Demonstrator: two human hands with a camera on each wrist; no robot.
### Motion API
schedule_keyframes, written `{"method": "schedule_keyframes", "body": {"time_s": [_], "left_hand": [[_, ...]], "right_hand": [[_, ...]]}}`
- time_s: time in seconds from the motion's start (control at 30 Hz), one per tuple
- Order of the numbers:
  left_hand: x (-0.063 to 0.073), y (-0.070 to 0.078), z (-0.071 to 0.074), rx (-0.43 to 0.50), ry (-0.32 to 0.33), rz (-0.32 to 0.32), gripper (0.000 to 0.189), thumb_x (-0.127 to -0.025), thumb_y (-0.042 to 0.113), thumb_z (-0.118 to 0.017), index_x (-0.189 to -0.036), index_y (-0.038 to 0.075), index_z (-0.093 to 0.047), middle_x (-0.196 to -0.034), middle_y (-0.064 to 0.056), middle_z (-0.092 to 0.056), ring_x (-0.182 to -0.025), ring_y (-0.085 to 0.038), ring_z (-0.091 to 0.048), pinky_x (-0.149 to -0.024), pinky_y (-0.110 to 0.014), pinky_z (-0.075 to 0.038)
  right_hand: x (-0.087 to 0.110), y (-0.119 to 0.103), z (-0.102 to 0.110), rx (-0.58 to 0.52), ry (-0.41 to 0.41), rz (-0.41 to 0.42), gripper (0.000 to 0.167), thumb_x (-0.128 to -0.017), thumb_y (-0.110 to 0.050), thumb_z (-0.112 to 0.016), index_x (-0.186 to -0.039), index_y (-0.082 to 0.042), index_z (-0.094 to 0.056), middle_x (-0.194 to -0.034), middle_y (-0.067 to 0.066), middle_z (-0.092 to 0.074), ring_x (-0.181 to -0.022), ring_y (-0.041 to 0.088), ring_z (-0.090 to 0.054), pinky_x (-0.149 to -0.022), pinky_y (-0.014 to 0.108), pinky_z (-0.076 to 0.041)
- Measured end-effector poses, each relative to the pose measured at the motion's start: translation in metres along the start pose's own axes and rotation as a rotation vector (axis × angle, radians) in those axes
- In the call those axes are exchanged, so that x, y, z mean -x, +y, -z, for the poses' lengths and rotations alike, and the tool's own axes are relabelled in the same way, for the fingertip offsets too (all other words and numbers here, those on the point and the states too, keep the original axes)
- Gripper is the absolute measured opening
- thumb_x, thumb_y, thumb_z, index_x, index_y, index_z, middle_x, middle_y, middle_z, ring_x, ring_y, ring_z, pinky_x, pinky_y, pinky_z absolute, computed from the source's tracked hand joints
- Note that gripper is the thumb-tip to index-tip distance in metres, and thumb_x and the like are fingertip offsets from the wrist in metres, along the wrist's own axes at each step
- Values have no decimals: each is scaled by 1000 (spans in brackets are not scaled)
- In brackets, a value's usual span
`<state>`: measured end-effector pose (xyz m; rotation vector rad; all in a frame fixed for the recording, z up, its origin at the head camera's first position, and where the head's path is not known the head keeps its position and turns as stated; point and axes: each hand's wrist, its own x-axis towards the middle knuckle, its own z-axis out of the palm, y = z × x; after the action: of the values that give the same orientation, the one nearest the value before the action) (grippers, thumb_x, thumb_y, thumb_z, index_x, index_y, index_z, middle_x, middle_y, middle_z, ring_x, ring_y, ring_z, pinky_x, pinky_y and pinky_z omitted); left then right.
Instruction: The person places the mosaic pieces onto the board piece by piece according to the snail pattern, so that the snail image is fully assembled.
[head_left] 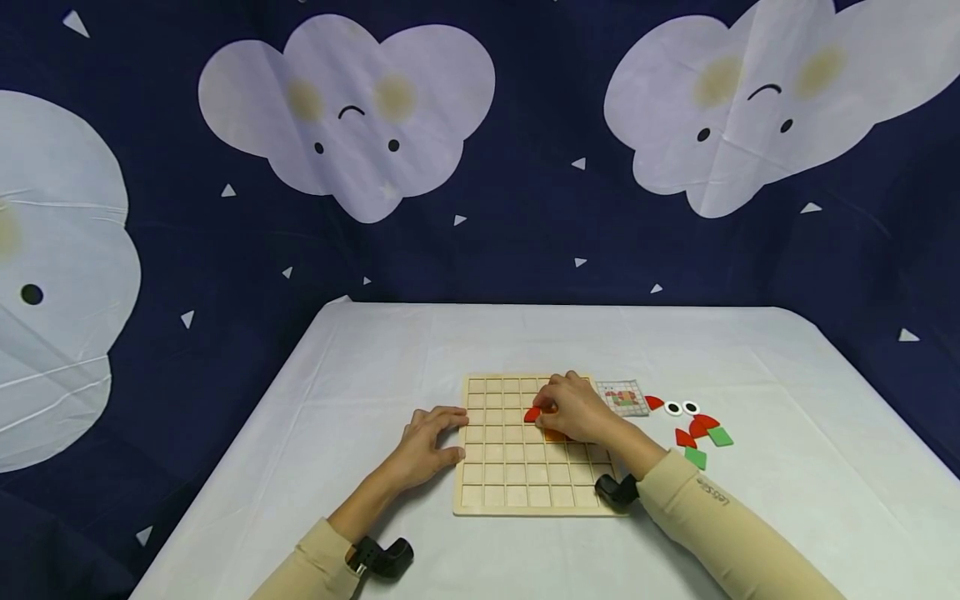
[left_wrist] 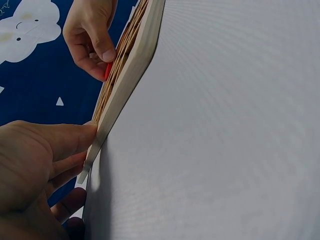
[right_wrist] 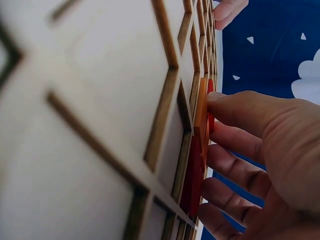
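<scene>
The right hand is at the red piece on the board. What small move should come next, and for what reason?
Probably the right hand should settle the red piece into a square of the board. It pinches that piece at the board's surface, and the left hand touches the board's left edge, which may steady it. Whether the piece is seated is unclear.

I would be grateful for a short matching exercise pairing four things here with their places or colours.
1. Left hand
2. Right hand
3. Picture card
4. Eye discs

A. White with black centres
B. Beside the far right corner of the grid board
C. Touching a red piece on the board
D. At the board's left edge

Pairs: 1-D, 2-C, 3-B, 4-A
</scene>
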<state>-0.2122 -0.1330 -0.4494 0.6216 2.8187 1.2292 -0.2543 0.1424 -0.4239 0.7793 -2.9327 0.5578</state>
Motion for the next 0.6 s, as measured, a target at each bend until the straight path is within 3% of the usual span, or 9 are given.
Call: {"method": "schedule_keyframes", "body": {"time_s": [0.3, 0.6], "left_hand": [[0, 0, -1, 5, -2, 8, 43, -79, 13, -73, -121, 9, -62, -134, 2, -54, -106, -16, -39, -88, -37, -26], [0, 0, -1, 4, -8, 15, 43, -80, 14, -73, -121, 9, -62, -135, 2, -54, -106, -15, -39, -87, -36, -26]], "right_hand": [[5, 1, 7, -24, 19, 5, 25, -80, -28, -74, -100, -13, -72, -94, 0, -62, -86, 17, -46, -77, 36, -36], [29, 21, 32, -135, 99, -132, 28, -81, -28, -71, -104, -12, -70, -97, 1, -62, -93, 20, -46, -79, 36, -35]]}}
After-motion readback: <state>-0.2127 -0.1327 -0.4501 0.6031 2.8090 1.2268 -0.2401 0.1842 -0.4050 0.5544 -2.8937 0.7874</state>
